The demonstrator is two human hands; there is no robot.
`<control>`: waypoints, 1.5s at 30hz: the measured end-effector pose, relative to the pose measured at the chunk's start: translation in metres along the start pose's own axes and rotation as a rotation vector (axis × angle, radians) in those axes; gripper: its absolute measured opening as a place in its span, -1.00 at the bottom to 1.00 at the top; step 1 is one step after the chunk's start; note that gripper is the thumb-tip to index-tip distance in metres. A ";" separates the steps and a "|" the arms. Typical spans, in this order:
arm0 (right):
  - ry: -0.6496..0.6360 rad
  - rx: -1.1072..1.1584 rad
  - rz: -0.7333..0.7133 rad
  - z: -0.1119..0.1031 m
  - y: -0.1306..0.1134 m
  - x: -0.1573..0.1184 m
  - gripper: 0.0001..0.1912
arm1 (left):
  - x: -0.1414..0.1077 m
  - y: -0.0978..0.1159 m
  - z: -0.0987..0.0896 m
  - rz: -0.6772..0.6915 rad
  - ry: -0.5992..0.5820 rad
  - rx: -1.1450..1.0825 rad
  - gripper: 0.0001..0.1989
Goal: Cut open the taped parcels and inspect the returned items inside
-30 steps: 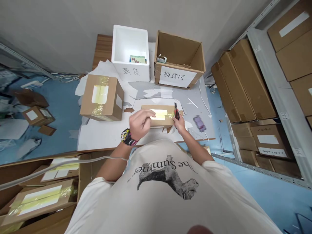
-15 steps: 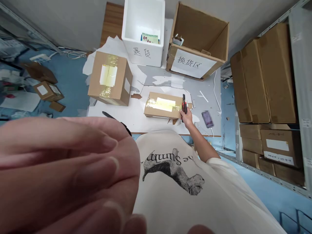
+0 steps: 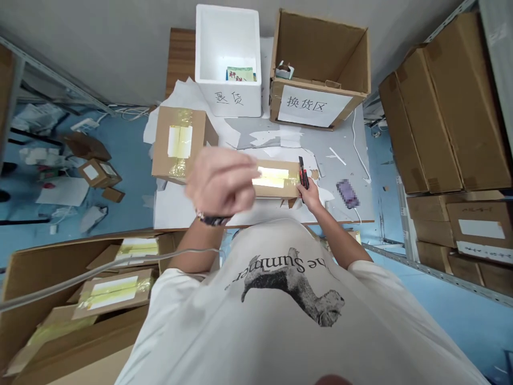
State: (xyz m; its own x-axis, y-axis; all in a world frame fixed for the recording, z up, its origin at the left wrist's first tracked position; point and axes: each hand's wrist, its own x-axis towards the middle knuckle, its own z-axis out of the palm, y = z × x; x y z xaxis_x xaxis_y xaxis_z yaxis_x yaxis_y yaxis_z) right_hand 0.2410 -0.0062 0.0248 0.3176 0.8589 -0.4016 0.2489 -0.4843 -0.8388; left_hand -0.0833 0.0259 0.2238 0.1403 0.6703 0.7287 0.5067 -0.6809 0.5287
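Two hands work over one brown taped cardboard box (image 3: 276,179) on the paper-strewn bench (image 3: 340,139): our right hand (image 3: 309,196) pinches a red-and-black utility knife (image 3: 303,174) near the tape; our blurred left hand (image 3: 220,182) hovers, its shape unclear.

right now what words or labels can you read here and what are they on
"退货" on the white foam box
"换货区" on a paper sign on a cardboard box
"he Summer" on the t-shirt
Too small or blurred to read: the labels on shelved cartons, the card in the foam box
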 end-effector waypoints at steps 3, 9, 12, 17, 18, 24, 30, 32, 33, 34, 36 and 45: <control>-0.039 0.055 0.007 0.007 0.002 0.000 -0.66 | -0.008 -0.044 0.057 -0.162 -0.205 0.120 -0.68; -0.083 0.063 0.017 0.009 0.003 0.003 -0.50 | -0.076 -0.096 0.130 -0.383 -0.928 0.308 -0.12; -0.060 -0.014 -0.022 -0.008 0.003 0.001 -0.29 | -0.090 -0.108 0.140 -0.405 -0.907 0.312 -0.12; -0.003 -0.381 -0.221 -0.053 0.003 -0.013 -0.25 | -0.087 -0.107 0.148 -0.409 -0.831 0.315 -0.19; -0.008 -0.472 -0.264 -0.061 0.003 -0.017 -0.29 | -0.086 -0.105 0.150 -0.409 -0.819 0.319 -0.20; -0.081 -0.828 -0.393 -0.092 -0.001 -0.041 -0.35 | -0.084 -0.104 0.158 -0.345 -0.832 0.315 -0.15; -0.183 -1.116 -0.421 -0.093 -0.006 -0.057 -0.39 | -0.089 -0.105 0.157 -0.249 -0.848 0.293 -0.20; -0.216 -1.177 -0.422 -0.089 -0.008 -0.057 -0.39 | -0.092 -0.104 0.157 -0.234 -0.837 0.281 -0.25; -0.221 -1.199 -0.420 -0.087 -0.009 -0.056 -0.39 | -0.093 -0.104 0.157 -0.229 -0.832 0.280 -0.27; -0.220 -1.217 -0.418 -0.086 -0.010 -0.055 -0.38 | -0.093 -0.104 0.157 -0.224 -0.828 0.283 -0.28; -0.207 -1.244 -0.422 -0.084 -0.013 -0.048 -0.38 | -0.093 -0.106 0.157 -0.215 -0.828 0.289 -0.29; -0.190 -1.352 -0.514 -0.099 -0.026 -0.011 -0.39 | -0.096 -0.120 0.160 -0.112 -0.836 0.272 -0.32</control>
State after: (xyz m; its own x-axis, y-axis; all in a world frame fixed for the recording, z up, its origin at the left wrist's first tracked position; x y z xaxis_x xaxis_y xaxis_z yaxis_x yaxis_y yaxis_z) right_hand 0.3213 -0.0196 0.0874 -0.1660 0.9388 -0.3017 0.9823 0.1845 0.0336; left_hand -0.0214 0.0905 0.0213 0.5994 0.7978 0.0659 0.7246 -0.5757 0.3787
